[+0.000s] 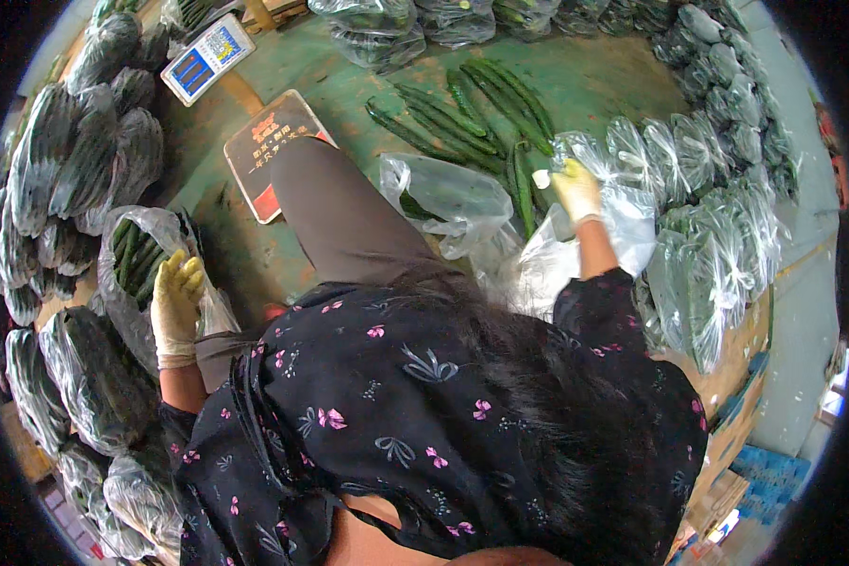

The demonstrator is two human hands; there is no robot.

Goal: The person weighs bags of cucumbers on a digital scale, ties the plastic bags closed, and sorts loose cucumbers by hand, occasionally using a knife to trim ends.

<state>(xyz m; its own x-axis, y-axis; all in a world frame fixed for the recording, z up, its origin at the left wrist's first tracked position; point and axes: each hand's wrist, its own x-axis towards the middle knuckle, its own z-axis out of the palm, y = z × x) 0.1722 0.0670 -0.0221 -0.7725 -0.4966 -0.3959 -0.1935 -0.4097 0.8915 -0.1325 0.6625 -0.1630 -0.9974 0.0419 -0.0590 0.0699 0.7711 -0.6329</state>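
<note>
My left hand (177, 297), in a pale glove with yellowish fingers, rests against an open clear plastic bag (124, 311) with green cucumbers (133, 255) inside; whether its fingers grip the bag's edge cannot be told. On the right, my gloved right hand (576, 185) has its fingers bent over clear plastic beside a small white piece (540, 178); its grip is unclear. Long dark green cucumbers (460, 120) lie loose on the green surface, left of and beyond that hand. A clear bag (460, 198) lies crumpled nearer me, with some green showing through. White plastic bags (548, 269) lie below my right hand.
Bagged cucumbers are piled at left (78, 156), along the far edge (382, 28) and at right (722, 262). A digital scale's platform (283, 152) is partly under my leg, its display (209, 59) beyond it. Blue pallets (771, 481) stand at lower right.
</note>
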